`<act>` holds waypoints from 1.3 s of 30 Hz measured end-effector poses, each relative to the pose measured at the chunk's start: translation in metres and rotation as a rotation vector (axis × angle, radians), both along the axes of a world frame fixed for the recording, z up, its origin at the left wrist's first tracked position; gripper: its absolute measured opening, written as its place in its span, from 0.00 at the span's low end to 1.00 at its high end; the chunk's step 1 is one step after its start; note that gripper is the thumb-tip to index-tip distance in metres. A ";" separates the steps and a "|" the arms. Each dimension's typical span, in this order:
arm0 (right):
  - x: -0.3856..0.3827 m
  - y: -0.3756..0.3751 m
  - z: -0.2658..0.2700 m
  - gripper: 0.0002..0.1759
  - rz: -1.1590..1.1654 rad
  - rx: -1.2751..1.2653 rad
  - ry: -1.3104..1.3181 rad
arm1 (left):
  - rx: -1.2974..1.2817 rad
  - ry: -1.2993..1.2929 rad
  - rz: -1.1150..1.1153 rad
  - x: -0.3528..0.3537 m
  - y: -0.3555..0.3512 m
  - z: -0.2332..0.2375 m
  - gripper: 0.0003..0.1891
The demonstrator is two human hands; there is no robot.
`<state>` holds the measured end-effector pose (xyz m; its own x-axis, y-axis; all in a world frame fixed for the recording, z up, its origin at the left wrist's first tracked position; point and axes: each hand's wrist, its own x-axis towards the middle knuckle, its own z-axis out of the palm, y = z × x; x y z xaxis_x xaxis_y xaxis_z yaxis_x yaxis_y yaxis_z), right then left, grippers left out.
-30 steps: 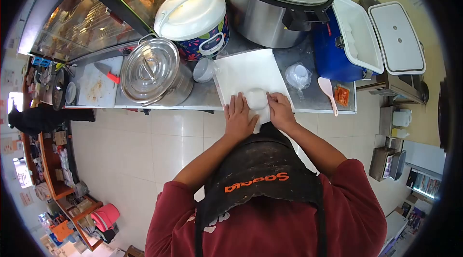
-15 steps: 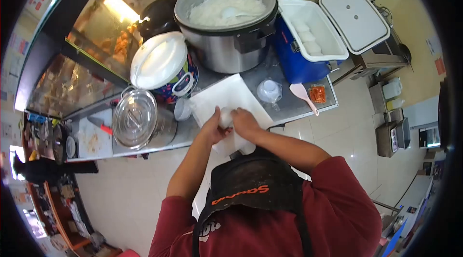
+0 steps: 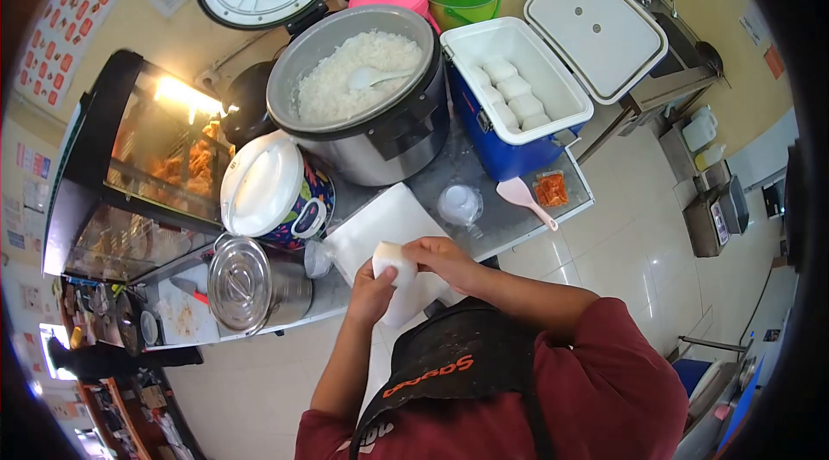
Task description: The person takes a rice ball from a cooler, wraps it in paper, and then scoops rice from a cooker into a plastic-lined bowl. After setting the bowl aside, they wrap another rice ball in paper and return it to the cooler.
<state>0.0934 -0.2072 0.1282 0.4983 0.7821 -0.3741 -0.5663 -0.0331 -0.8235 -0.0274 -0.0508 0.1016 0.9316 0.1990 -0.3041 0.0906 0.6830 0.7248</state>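
Note:
Between my two hands is a small white paper-wrapped packet (image 3: 395,261), raised in front of the apron. My left hand (image 3: 371,292) is closed around its lower left side, thumb across the front. With bent fingers, my right hand (image 3: 440,258) grips the packet's right edge. Under and behind the hands lies a stack of white paper sheets (image 3: 389,214) at the counter's edge. What the packet contains is hidden by the paper. Several similar white packets (image 3: 509,89) sit in the open blue cooler box (image 3: 516,149).
A large rice cooker (image 3: 371,136) with rice and a white scoop stands behind the paper. Left are a lidded patterned pot (image 3: 263,188), a steel pot (image 3: 246,283) and a red-handled knife (image 3: 188,289). A clear plastic-wrapped cup (image 3: 459,204), pink paddle (image 3: 525,199) and orange-red sachet (image 3: 551,189) lie right.
The packet has been lifted off the paper stack towards my body and turned more upright, both hands still on it. My view has tilted up, showing more of the cooker lid and cooler.

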 end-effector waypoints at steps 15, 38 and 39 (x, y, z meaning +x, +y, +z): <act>0.208 -0.080 0.112 0.42 -0.028 0.113 -1.018 | 1.363 -0.368 0.012 0.168 -0.084 0.165 0.53; 0.463 0.026 -0.015 0.39 0.127 -1.053 -0.998 | 1.698 0.891 0.571 0.018 -0.082 -0.080 0.20; 0.469 0.029 -0.008 0.39 0.197 -0.976 -0.887 | 1.764 0.982 0.521 0.021 -0.072 -0.080 0.22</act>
